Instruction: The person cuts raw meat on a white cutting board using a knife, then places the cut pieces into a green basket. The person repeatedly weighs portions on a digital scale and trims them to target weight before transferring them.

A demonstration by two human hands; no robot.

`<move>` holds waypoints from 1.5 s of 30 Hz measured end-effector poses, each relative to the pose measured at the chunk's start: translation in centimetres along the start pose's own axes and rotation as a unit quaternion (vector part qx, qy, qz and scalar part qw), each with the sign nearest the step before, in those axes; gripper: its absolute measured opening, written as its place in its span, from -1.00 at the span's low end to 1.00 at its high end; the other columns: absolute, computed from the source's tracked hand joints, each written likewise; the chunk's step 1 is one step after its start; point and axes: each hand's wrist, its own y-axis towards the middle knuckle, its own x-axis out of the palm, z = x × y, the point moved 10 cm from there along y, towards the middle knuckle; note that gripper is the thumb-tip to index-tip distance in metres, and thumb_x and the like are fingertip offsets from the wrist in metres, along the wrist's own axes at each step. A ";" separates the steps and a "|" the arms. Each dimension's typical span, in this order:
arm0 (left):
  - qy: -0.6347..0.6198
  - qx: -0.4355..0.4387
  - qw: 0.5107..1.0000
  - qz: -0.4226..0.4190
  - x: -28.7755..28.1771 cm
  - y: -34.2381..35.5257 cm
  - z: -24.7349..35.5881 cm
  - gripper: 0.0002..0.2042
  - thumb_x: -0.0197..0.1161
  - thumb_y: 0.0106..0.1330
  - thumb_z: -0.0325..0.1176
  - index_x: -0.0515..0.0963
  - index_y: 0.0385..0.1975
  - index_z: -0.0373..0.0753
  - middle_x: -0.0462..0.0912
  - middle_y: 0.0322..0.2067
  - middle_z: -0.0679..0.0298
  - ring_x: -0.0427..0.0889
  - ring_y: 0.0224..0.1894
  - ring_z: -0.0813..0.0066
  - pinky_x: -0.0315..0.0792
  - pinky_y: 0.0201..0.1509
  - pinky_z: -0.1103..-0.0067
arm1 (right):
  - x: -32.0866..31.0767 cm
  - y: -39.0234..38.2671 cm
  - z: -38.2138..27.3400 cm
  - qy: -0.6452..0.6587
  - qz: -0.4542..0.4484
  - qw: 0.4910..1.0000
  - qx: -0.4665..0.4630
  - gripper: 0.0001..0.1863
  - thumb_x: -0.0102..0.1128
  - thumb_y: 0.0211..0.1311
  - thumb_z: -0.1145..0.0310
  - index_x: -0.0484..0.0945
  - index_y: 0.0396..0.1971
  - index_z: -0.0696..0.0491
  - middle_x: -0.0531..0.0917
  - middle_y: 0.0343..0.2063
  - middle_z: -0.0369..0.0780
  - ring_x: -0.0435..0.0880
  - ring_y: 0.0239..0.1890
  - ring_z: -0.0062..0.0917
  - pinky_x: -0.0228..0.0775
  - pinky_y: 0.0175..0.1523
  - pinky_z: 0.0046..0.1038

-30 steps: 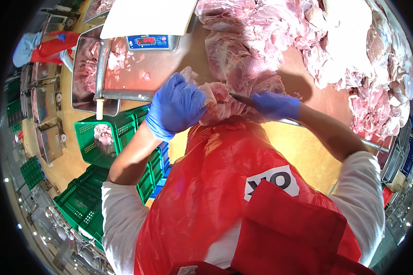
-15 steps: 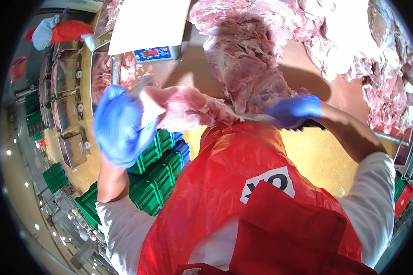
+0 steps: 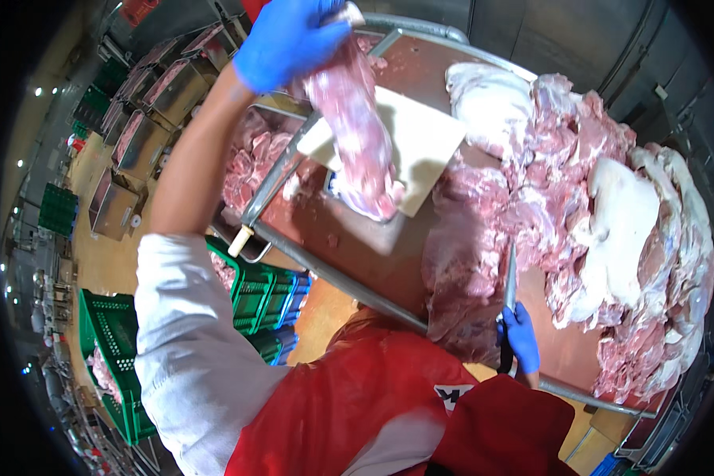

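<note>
My left hand (image 3: 289, 47), in a blue glove, is raised at the upper left and closed round the top of a long piece of raw meat (image 3: 349, 111). A pale bone end shows beside the fingers. The meat hangs lengthwise in front of a scale's white plate (image 3: 430, 151). My right hand (image 3: 522, 339), also blue-gloved, grips a knife (image 3: 511, 274) by its dark handle near the table's front edge. Its blade points away from me, over a large slab of raw meat (image 3: 468, 246) on the brown table (image 3: 389, 278).
Skin-on meat (image 3: 623, 222) is heaped at the right of the table. A metal tray of meat chunks (image 3: 254, 159) stands at its left side, near a cream handle (image 3: 240, 240). Green crates (image 3: 250, 297) are below the metal edge rail (image 3: 333, 279). Steel bins (image 3: 115, 202) stand farther left.
My left hand has lifted the piece of meat up and away, from in front of me to over the scale. The knife has left that meat and now points forward. The view has turned.
</note>
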 end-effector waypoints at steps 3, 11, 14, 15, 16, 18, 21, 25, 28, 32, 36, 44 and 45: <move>0.167 0.014 0.981 0.102 0.3 6.6 -13.8 -0.67 0.21 0.23 -0.18 0.50 -0.72 -0.24 0.59 -0.68 0.12 0.60 -0.63 0.03 0.51 -0.43 0.24 | -2.0 -0.3 -1.0 -0.007 0.022 1.000 0.005 -0.84 0.01 0.53 0.25 0.39 -0.20 0.02 0.50 -0.59 -0.31 0.47 -0.70 -0.64 0.39 -0.63 -0.54; -0.086 0.074 0.978 0.174 14.4 8.1 -10.5 -0.74 0.24 0.21 -0.45 0.52 -0.10 -0.28 0.64 -0.22 0.07 0.68 -0.24 0.17 0.58 -0.20 0.34 | -10.7 -4.2 10.8 0.093 0.227 0.969 0.011 -0.84 0.04 0.50 0.26 0.43 -0.24 0.03 0.52 -0.51 -0.33 0.50 -0.57 -0.67 0.37 -0.51 -0.59; -0.365 0.108 0.916 -0.129 23.8 -7.5 6.8 -0.80 0.23 0.32 -0.48 0.67 -0.10 -0.26 0.73 -0.23 0.14 0.73 -0.23 0.26 0.59 -0.10 0.42 | -7.9 -4.1 10.6 0.059 0.124 0.989 -0.063 -0.78 0.01 0.51 0.25 0.51 -0.13 0.10 0.53 -0.44 -0.37 0.49 -0.43 -0.69 0.36 -0.31 -0.56; -0.331 0.192 0.908 -0.171 25.4 -14.3 11.8 -0.68 0.28 0.29 -0.46 0.61 0.05 -0.24 0.70 -0.12 0.11 0.71 -0.16 0.20 0.59 -0.06 0.39 | -7.2 -3.9 12.8 0.172 0.090 0.980 -0.034 -0.80 -0.02 0.53 0.27 0.53 -0.14 0.06 0.57 -0.42 -0.37 0.55 -0.37 -0.66 0.45 -0.22 -0.55; -0.428 0.104 0.846 -0.301 28.3 -19.3 15.1 -0.48 0.32 0.27 -0.43 0.44 0.26 -0.23 0.56 0.10 0.02 0.64 0.02 0.13 0.57 0.04 0.36 | -6.5 -4.2 14.2 0.246 0.102 0.964 0.016 -0.81 -0.02 0.53 0.30 0.53 -0.11 0.06 0.61 -0.33 -0.36 0.60 -0.30 -0.62 0.52 -0.16 -0.50; -0.396 0.119 0.874 -0.254 31.3 -23.7 18.1 -0.36 0.33 0.26 -0.40 0.28 0.37 -0.21 0.43 0.20 -0.04 0.57 0.11 0.06 0.54 0.10 0.36 | -4.2 -5.6 14.6 0.361 0.123 0.922 0.066 -0.75 0.03 0.51 0.30 0.52 0.03 0.08 0.63 -0.22 -0.32 0.64 -0.18 -0.56 0.57 -0.05 -0.43; -0.432 -0.021 0.853 -0.293 37.9 -28.6 16.6 -0.06 0.45 0.15 -0.34 -0.02 0.47 -0.33 0.28 0.30 -0.12 0.45 0.23 -0.04 0.41 0.29 0.29 | -1.7 -6.0 13.8 0.468 0.082 0.880 -0.012 -0.70 0.06 0.49 0.37 0.50 0.13 0.12 0.63 -0.21 -0.28 0.64 -0.13 -0.56 0.56 0.01 -0.48; -0.625 -0.299 0.654 -0.304 43.7 -30.3 18.1 -0.08 0.51 0.07 -0.43 0.06 0.43 -0.30 0.35 0.23 0.01 0.47 0.19 0.18 0.47 0.22 0.34 | -2.7 -4.2 15.9 0.473 0.118 0.873 -0.028 -0.82 0.06 0.49 0.37 0.55 -0.07 0.12 0.62 -0.24 -0.29 0.59 -0.20 -0.60 0.48 -0.02 -0.56; -0.642 -0.300 0.625 -0.329 45.9 -28.7 21.1 -0.17 0.47 0.03 -0.49 0.18 0.34 -0.26 0.41 0.14 0.09 0.50 0.11 0.27 0.48 0.19 0.39 | -1.9 -3.7 13.9 0.411 0.090 0.907 -0.002 -0.77 0.11 0.48 0.21 0.54 -0.10 0.07 0.55 -0.33 -0.33 0.54 -0.26 -0.59 0.47 -0.09 -0.49; -0.564 -0.166 0.766 -0.260 46.9 -27.5 23.4 -0.27 0.42 -0.04 -0.51 0.30 0.24 -0.23 0.49 0.03 0.15 0.54 0.03 0.34 0.48 0.16 0.44 | -0.8 -3.2 11.9 0.401 -0.029 0.916 -0.009 -0.77 0.11 0.47 0.17 0.52 -0.16 0.04 0.54 -0.34 -0.33 0.54 -0.29 -0.58 0.50 -0.18 -0.47; -0.539 -0.169 0.753 -0.337 44.9 -24.9 26.6 -0.29 0.43 -0.05 -0.45 0.34 0.22 -0.24 0.51 0.04 0.13 0.51 0.09 0.30 0.43 0.21 0.45 | 0.1 -5.6 9.3 0.449 -0.026 0.893 0.018 -0.76 0.08 0.49 0.20 0.50 -0.12 0.07 0.54 -0.33 -0.32 0.58 -0.25 -0.54 0.57 -0.11 -0.38; -0.535 -0.062 0.804 -0.252 41.0 -25.6 21.4 -0.27 0.33 0.23 -0.39 0.17 0.42 -0.22 0.51 0.09 0.11 0.50 0.13 0.26 0.40 0.25 0.41 | 6.2 -1.8 -4.0 0.372 -0.139 0.917 -0.046 -0.71 0.05 0.51 0.26 0.45 0.06 0.11 0.57 -0.16 -0.21 0.63 -0.01 -0.42 0.61 0.05 -0.20; -0.577 -0.203 0.742 -0.275 41.4 -27.2 19.7 -0.25 0.30 0.27 -0.38 0.10 0.45 -0.23 0.46 0.15 0.09 0.48 0.16 0.24 0.37 0.28 0.39 | 7.0 -0.4 -5.0 0.338 -0.146 0.929 -0.044 -0.70 0.04 0.51 0.25 0.45 0.07 0.11 0.57 -0.16 -0.21 0.63 0.00 -0.41 0.61 0.05 -0.19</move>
